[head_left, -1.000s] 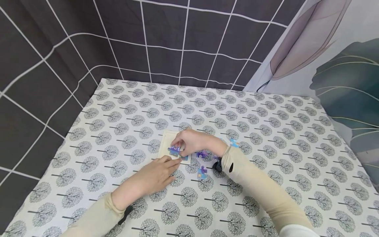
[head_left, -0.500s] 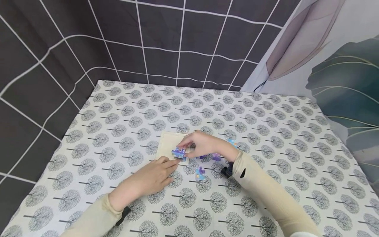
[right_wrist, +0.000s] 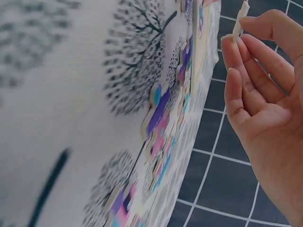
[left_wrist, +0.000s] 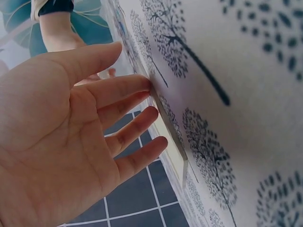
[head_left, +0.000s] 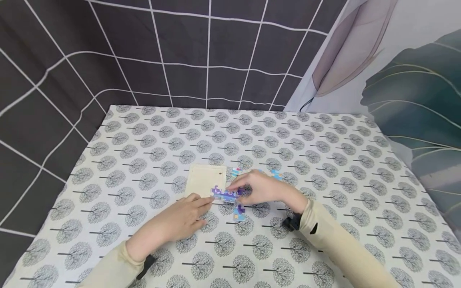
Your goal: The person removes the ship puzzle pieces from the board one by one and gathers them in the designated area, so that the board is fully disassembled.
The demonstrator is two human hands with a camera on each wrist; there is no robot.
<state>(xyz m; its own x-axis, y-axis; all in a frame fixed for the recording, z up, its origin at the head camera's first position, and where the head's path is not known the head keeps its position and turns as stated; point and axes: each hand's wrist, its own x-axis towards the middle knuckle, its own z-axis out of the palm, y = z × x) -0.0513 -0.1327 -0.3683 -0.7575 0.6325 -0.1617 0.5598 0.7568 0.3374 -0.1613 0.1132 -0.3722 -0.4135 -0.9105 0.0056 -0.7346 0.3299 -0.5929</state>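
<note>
My right hand [head_left: 261,188] pinches a purple and blue jigsaw piece [head_left: 228,195] between thumb and fingers, at the near right corner of a cream puzzle tray [head_left: 204,179]. In the right wrist view the held piece [right_wrist: 241,22] shows edge-on, raised above the cloth. My left hand [head_left: 183,219] lies at the tray's near side with fingers extended. In the left wrist view its fingertips [left_wrist: 149,84] meet the tray's edge [left_wrist: 177,153], and the palm holds nothing. Where the held piece ends at its left is hard to tell.
Loose jigsaw pieces lie right of the tray: a blue and purple one [head_left: 239,214] nearer me, a striped one [head_left: 236,172] and a light blue one [head_left: 276,175] farther off. The right hand partly hides others. A tree-print cloth [head_left: 317,160] covers the table.
My right hand has moved right with the jigsaw piece, from over the tray to its right edge, baring more of the tray. My left hand stays at the near side. The head view has shifted slightly.
</note>
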